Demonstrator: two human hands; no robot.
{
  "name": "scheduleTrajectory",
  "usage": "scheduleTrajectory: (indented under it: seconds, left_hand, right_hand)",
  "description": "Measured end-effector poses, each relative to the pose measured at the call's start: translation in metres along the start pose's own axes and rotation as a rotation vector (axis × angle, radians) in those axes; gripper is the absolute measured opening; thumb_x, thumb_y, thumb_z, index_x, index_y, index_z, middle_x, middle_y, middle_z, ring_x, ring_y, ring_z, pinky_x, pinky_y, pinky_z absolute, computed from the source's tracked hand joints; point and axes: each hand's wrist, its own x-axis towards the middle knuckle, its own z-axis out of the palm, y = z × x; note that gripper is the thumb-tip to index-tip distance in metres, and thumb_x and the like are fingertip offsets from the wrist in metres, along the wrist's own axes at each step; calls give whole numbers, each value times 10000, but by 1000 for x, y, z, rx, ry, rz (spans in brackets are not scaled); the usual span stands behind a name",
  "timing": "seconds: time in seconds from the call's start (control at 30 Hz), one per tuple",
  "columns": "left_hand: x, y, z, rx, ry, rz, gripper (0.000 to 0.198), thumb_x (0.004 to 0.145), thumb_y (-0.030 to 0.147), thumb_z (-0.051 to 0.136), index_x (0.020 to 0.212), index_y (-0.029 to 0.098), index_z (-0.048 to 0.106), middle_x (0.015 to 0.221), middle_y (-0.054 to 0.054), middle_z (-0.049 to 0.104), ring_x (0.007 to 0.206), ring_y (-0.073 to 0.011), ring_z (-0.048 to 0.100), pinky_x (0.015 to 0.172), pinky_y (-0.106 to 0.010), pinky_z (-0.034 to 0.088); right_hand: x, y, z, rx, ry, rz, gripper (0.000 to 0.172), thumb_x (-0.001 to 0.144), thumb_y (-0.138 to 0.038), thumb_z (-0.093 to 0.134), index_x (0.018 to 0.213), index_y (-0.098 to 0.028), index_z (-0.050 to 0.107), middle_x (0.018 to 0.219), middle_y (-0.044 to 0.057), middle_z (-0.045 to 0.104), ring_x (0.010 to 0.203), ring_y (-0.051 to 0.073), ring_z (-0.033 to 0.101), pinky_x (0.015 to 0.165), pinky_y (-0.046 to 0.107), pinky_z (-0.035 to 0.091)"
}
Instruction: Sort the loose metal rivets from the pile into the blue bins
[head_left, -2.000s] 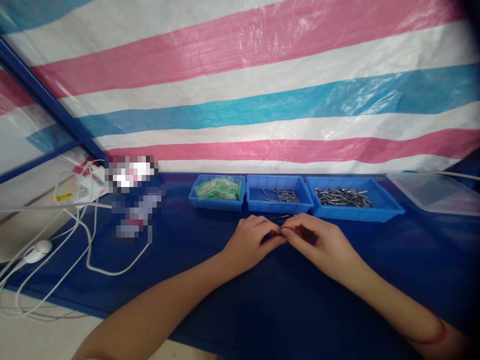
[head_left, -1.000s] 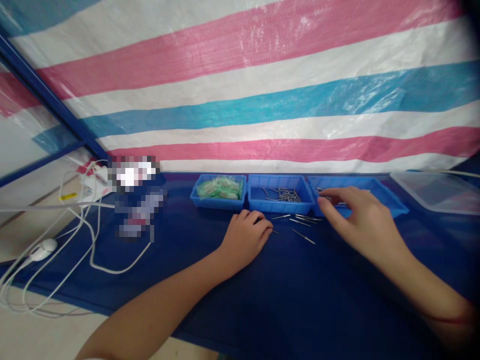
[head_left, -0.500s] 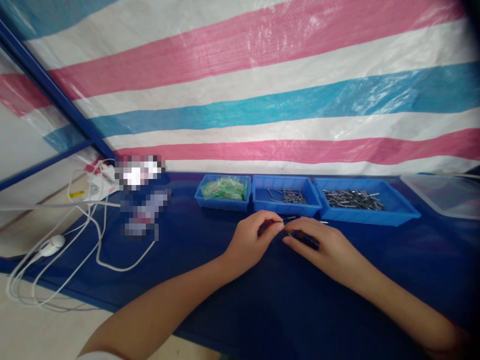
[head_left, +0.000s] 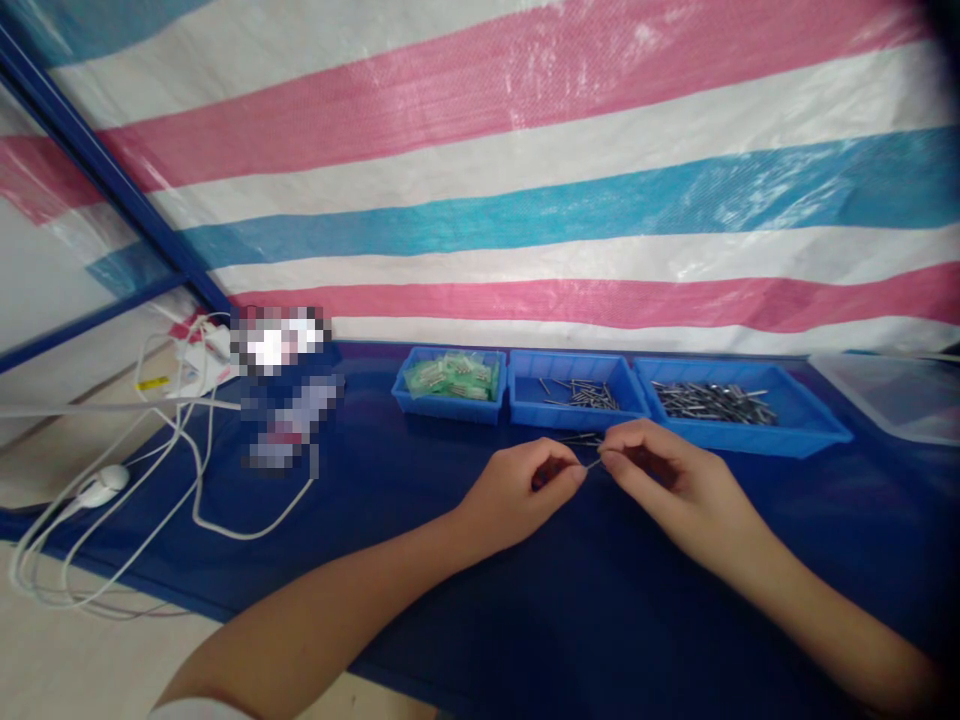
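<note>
"What are you making out in the head view?"

"The left hand (head_left: 521,485) and the right hand (head_left: 671,475) are almost meeting over the table (head_left: 585,600), and a thin metal piece (head_left: 593,464) is showing in the small space between their fingertips."

"Are both holding it?"

"They seem to be. Each hand is pinching narrowly, thumb against finger, one at either end. Whether it's a single piece or two being joined, I'm not able to tell; the fingers are covering too much."

"And around them?"

"Just behind, some loose pins (head_left: 581,439) are lying on the table, partly hidden by the right hand. Beyond those, three blue bins are standing in a row: the left bin (head_left: 450,407) is holding green packets (head_left: 457,376), the middle bin (head_left: 577,414) a sparse heap of metal pins, the right bin (head_left: 757,436) a denser, darker pile."

"How would you be handling something that slim?"

"I'd be pinching lightly at the very tips, keeping both ends in one line so nothing is bending, and letting one hand be steadying while the other is adjusting. Staying low over the table would be wise too, since such a smooth piece could be slipping easily."
</note>
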Motion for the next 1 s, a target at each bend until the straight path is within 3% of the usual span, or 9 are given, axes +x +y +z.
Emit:
scheduleTrajectory:
  seconds: [0.1,0.37,0.6,0.73,0.87,1.0]
  left_hand:
    - [0,-1,0,25,-23,31,239,919,293,527,1075,162,651,915,-38,695,737,-134,607,692,-233,463]
    - [1,-4,-1,11,-58,65,186,904,303,566,990,174,670,935,-38,674,770,-128,605,700,-226,472]
    - [2,-3,1,-55,117,-35,167,856,328,621,890,165,607,864,-15,637,736,-122,577,669,-226,463]
    - [3,-3,0,9,118,-14,214,873,338,598,995,163,593,923,-28,641,778,-133,585,722,-250,471]
    - [3,-5,0,164,71,82,356,911,309,540,1242,179,518,1044,-61,635,909,-167,594,845,-302,478]
    - [3,-6,1,447,-30,224,343,949,274,462,1280,237,544,1231,-77,596,1132,-224,522,969,-378,420]
  right_hand:
    - [-2,-3,1,12,-14,-36,127,879,-338,550,878,-233,621,840,33,651,786,180,613,637,285,494]
    - [-5,-3,6,57,-8,-13,149,875,-365,571,906,-232,631,819,33,651,726,171,605,617,297,499]
    - [-3,-11,0,-82,-21,-146,132,903,-280,514,940,-235,632,920,55,655,818,186,624,698,317,505]
    - [4,-6,-5,-240,-13,-248,131,906,-254,492,890,-218,616,912,63,649,873,199,613,794,345,482]
    - [13,5,-25,-407,195,-225,143,890,-286,488,825,-216,595,808,57,635,791,217,583,760,378,450]
    - [21,24,-52,-560,400,-67,196,881,-359,475,828,-216,600,800,99,632,772,272,574,732,418,430]
